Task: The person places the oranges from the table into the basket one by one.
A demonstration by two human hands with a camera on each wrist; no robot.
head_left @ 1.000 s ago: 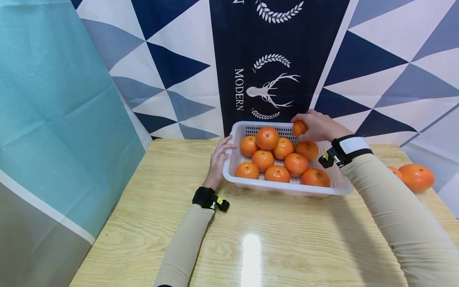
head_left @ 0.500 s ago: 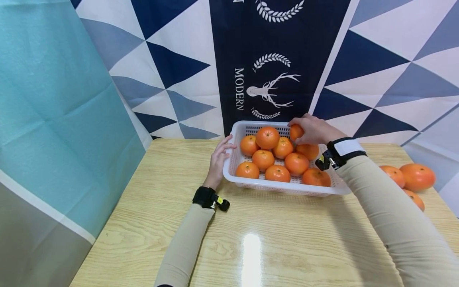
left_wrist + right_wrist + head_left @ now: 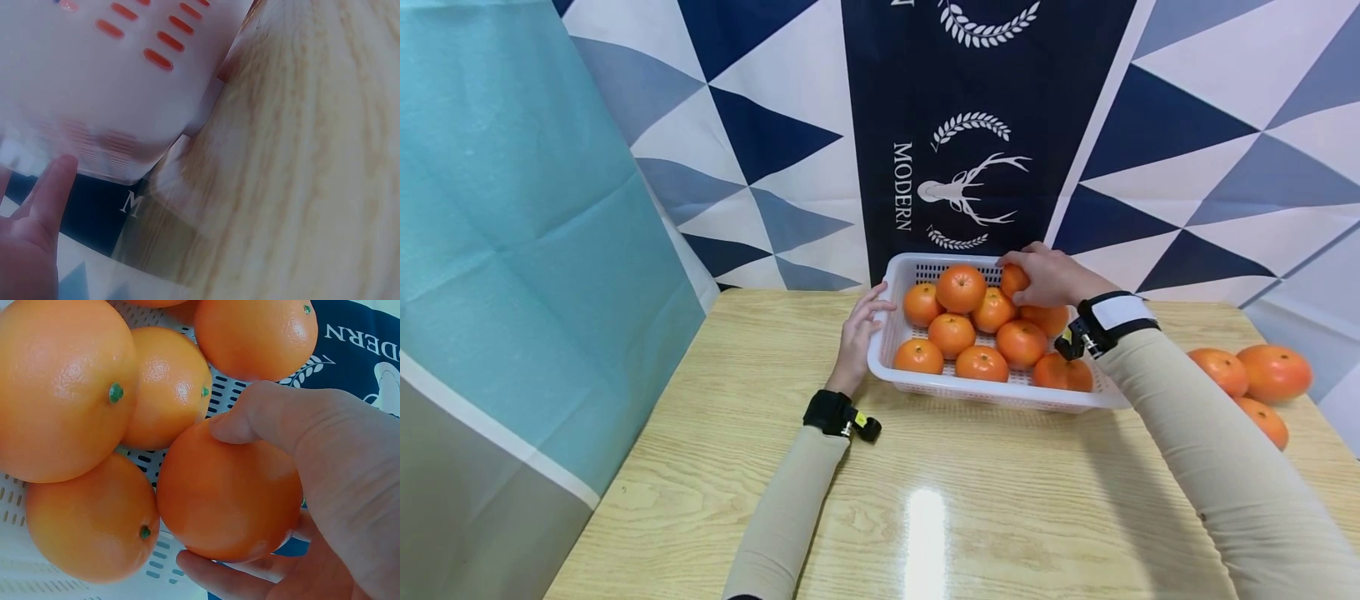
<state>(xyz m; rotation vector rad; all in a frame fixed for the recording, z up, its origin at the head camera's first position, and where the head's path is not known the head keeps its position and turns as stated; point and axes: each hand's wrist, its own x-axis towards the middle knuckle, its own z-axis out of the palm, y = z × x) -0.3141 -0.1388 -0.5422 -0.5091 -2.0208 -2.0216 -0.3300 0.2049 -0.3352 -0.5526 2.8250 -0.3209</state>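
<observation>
A white perforated plastic basket (image 3: 891, 367) stands at the back of the table with several oranges (image 3: 952, 335) inside. At its back right corner my right hand (image 3: 1051, 277) grips one orange (image 3: 228, 490), thumb on top and fingers curled beneath it in the right wrist view. That orange sits low in the basket, close against its neighbours. My left hand (image 3: 853, 340) lies along the basket's left end, its fingers extended over the rim. In the left wrist view the fingers (image 3: 55, 187) touch the outside of the basket wall (image 3: 94, 81).
Three more oranges (image 3: 1273, 372) lie on the wooden table (image 3: 760, 375) to the right, beside my right forearm. A patterned cloth (image 3: 790, 125) hangs right behind the basket. A blue-green sheet (image 3: 520, 217) hangs along the left side.
My right hand has moved left and slightly down along the basket's back edge with its orange. More of the loose oranges at right shows past the sleeve. My left hand stays put.
</observation>
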